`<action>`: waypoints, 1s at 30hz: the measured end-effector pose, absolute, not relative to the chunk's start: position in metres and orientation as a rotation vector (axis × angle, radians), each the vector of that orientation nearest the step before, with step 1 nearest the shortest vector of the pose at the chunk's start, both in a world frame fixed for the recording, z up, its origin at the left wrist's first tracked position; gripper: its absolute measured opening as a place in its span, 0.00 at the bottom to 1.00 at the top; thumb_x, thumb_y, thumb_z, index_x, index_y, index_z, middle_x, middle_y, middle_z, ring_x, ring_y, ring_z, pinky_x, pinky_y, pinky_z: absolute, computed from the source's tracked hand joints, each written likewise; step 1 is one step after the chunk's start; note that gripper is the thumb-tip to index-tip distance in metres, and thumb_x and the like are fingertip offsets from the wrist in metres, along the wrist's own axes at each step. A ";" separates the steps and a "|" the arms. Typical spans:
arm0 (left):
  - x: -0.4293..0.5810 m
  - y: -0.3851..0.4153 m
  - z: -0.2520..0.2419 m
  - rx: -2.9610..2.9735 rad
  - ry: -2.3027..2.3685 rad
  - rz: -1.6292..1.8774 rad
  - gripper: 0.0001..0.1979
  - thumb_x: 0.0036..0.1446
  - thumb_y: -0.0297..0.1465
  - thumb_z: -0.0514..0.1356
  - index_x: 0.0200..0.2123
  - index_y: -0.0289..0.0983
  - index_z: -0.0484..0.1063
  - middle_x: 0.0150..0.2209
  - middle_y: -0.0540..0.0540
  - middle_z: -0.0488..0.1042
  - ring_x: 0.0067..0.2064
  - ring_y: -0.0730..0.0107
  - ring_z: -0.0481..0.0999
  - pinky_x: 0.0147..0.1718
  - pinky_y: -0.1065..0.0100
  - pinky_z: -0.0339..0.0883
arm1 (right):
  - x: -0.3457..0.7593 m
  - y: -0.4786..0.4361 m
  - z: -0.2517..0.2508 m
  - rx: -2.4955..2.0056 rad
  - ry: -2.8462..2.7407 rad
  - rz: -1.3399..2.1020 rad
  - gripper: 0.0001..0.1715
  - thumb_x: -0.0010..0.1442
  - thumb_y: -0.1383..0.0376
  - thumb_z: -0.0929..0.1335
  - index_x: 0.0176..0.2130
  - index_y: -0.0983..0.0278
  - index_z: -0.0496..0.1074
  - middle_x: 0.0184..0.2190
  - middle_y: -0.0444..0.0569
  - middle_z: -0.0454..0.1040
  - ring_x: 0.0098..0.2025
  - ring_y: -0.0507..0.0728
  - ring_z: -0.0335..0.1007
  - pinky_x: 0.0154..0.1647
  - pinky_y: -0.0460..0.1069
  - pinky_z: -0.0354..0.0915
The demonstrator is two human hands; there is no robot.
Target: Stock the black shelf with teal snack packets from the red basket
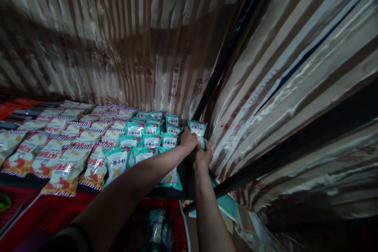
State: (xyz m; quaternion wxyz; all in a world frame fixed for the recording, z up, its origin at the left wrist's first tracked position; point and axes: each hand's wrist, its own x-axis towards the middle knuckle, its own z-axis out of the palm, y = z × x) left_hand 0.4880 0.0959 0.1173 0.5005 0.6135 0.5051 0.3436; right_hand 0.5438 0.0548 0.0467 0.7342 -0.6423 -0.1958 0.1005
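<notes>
At the right end of a dark shelf, both my hands are on one teal-and-white snack bag. My left hand has its fingers closed at the bag's left side. From below and to the right, my right hand grips its lower part. The bag stands upright, its bottom partly hidden by my fingers. Just left of my hands, rows of matching teal snack bags lean on the shelf. My left forearm covers some of the front ones.
Orange-and-white snack bags fill the shelf's left part. Below the front edge stands a red basket with a few teal packs inside. A black metal post rises behind my hands, and striped sheeting hangs along the back and right.
</notes>
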 end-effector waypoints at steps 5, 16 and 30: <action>0.494 0.102 0.116 1.517 1.279 0.766 0.21 0.56 0.28 0.53 0.54 0.32 0.62 0.53 0.33 0.71 0.55 0.55 0.70 0.53 0.63 0.60 | 0.551 0.060 0.041 -1.514 -0.514 0.165 0.34 0.48 0.55 0.67 0.53 0.65 0.70 0.48 0.53 0.75 0.47 0.60 0.70 0.50 0.53 0.63; 0.495 0.110 0.112 1.606 1.360 0.692 0.25 0.54 0.25 0.53 0.57 0.31 0.58 0.53 0.34 0.71 0.55 0.57 0.70 0.51 0.66 0.62 | 0.558 0.074 0.026 -1.651 -0.632 0.146 0.33 0.51 0.55 0.62 0.53 0.66 0.69 0.46 0.54 0.76 0.47 0.61 0.70 0.48 0.53 0.64; 0.514 0.116 0.099 1.680 1.322 0.735 0.28 0.52 0.24 0.55 0.58 0.27 0.57 0.61 0.28 0.57 0.62 0.49 0.58 0.60 0.60 0.53 | 0.553 0.066 0.045 -2.053 -0.848 0.022 0.31 0.55 0.61 0.62 0.57 0.64 0.65 0.44 0.57 0.76 0.44 0.67 0.73 0.42 0.55 0.65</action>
